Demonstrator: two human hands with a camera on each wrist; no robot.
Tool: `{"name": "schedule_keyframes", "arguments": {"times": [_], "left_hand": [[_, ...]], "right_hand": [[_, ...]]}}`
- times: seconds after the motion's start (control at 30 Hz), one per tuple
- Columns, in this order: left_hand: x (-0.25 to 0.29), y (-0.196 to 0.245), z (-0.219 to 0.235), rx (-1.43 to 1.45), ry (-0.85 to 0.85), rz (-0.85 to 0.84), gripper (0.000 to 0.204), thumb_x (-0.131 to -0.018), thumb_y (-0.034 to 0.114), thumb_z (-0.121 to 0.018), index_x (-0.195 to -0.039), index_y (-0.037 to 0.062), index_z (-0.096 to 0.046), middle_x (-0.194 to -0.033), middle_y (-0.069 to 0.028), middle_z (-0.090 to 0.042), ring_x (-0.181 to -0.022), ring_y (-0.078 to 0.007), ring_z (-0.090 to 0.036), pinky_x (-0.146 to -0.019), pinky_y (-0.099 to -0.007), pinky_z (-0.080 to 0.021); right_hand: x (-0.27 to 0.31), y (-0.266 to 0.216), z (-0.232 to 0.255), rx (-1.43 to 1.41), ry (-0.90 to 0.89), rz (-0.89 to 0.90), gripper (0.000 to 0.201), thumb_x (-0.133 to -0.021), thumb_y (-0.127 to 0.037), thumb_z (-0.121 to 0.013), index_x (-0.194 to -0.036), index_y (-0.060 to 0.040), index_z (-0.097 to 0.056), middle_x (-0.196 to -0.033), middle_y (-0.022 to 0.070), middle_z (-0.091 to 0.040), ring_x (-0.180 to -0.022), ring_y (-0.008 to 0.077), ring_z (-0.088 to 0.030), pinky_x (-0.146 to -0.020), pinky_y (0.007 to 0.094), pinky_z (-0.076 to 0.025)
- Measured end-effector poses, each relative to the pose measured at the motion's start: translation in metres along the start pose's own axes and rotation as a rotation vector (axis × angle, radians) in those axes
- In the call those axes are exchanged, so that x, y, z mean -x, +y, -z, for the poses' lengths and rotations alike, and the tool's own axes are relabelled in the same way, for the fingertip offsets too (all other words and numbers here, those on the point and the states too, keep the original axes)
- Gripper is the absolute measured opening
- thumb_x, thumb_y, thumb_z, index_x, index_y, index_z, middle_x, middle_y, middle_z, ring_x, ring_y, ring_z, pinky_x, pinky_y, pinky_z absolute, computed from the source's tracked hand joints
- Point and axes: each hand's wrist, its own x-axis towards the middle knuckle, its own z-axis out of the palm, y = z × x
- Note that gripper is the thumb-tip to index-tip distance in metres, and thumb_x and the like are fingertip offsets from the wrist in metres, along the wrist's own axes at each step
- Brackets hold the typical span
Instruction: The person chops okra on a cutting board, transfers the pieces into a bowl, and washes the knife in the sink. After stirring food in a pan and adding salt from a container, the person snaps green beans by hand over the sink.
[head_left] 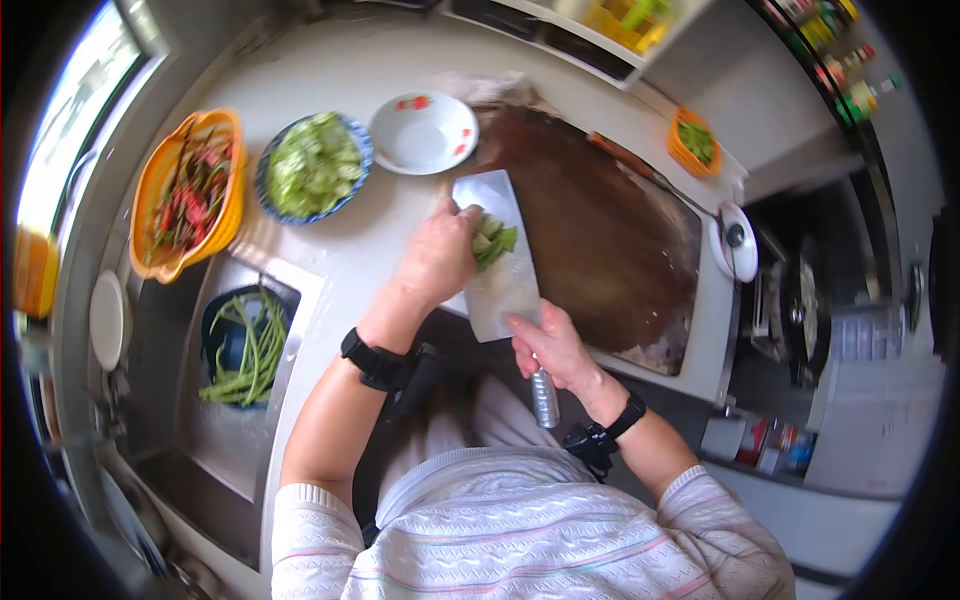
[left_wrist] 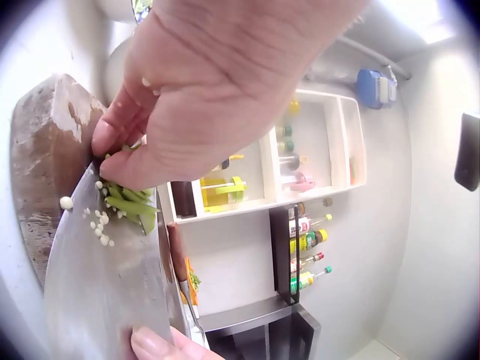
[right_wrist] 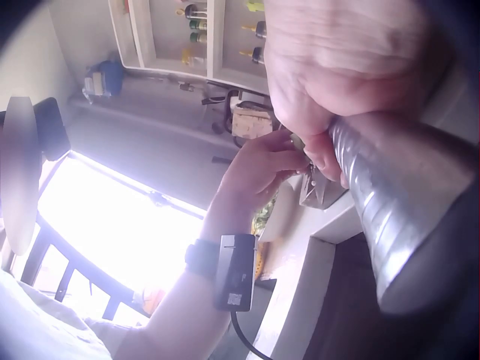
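Two hands share one cleaver here: my right hand is curled tight around its ribbed metal handle, thumb lying along the base of the blade, and the flat of the blade is turned up so it carries a small heap of chopped green pieces. My left hand sits on the blade's left edge, fingers bent down over that heap and pressing against it; the left wrist view shows the fingertips right on the greens, with pale seeds scattered on the steel beside them. The cleaver hangs over the near left corner of the dark round chopping board, which takes up the counter to the blade's right. Beyond the blade's far tip stands a white bowl with red flowers, and just left of that a blue-rimmed bowl of cut greens. Farther left of the cleaver is an orange colander of red and green vegetables, and below it, in the sink, a blue basin of long beans. Past the board's far edge sit a small orange basket and a white lid.
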Motion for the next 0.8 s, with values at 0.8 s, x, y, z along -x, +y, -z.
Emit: {"name": "schedule_keyframes", "arguments": {"times": [0.8], "left_hand": [[0.490, 0.095, 0.057, -0.171, 1.078, 0.951, 0.047, -0.066, -0.004, -0.053, -0.112, -0.0009, -0.053, -0.097, -0.0193, -0.050, -0.090, -0.0346, -0.055, -0.081, -0.0387, -0.047]], "right_hand": [[0.161, 0.099, -0.216, 0.815, -1.153, -0.284, 0.014, -0.091, -0.018, -0.054, -0.094, -0.0077, -0.045, -0.057, -0.0011, -0.041, -0.040, 0.0073, -0.040, -0.035, 0.0235, -0.037]]}}
